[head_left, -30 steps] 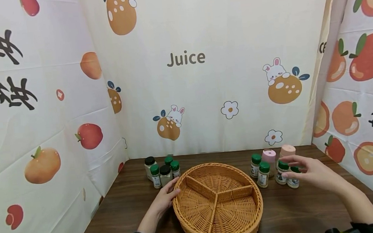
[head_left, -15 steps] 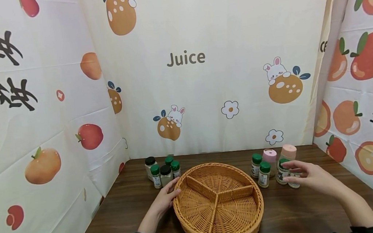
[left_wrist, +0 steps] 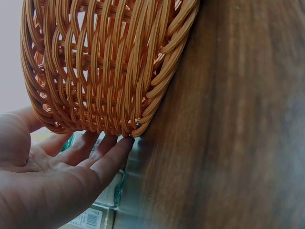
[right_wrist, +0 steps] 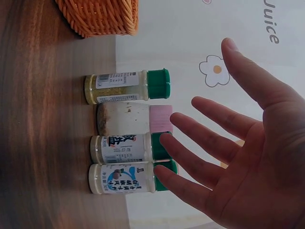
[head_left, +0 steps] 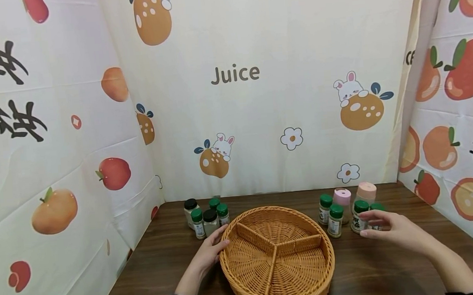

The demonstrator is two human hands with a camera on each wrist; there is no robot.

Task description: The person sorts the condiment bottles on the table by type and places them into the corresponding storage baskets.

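A round wicker basket [head_left: 246, 276] with three compartments sits mid-table, nothing in it. My left hand [head_left: 216, 244] rests open against its left rim; in the left wrist view the fingers [left_wrist: 102, 152] touch the basket's [left_wrist: 105, 67] lower wall. My right hand [head_left: 373, 225] hovers open by the right group of jars. In the right wrist view its spread fingertips [right_wrist: 164, 140] reach the green caps of two white jars [right_wrist: 121, 149] [right_wrist: 119, 178]. It grips nothing.
The right group also has a pink-capped jar [head_left: 342, 199], a peach-capped one [head_left: 366, 192] and two green-capped jars [head_left: 325, 207] [head_left: 335, 220]. Several small jars [head_left: 208, 214] stand left of the basket. Printed cloth walls close in the table [head_left: 154, 274] on three sides.
My right hand has sunk and drawn slightly nearer, so the green caps now show above its fingers. The left hand has stayed on the basket rim.
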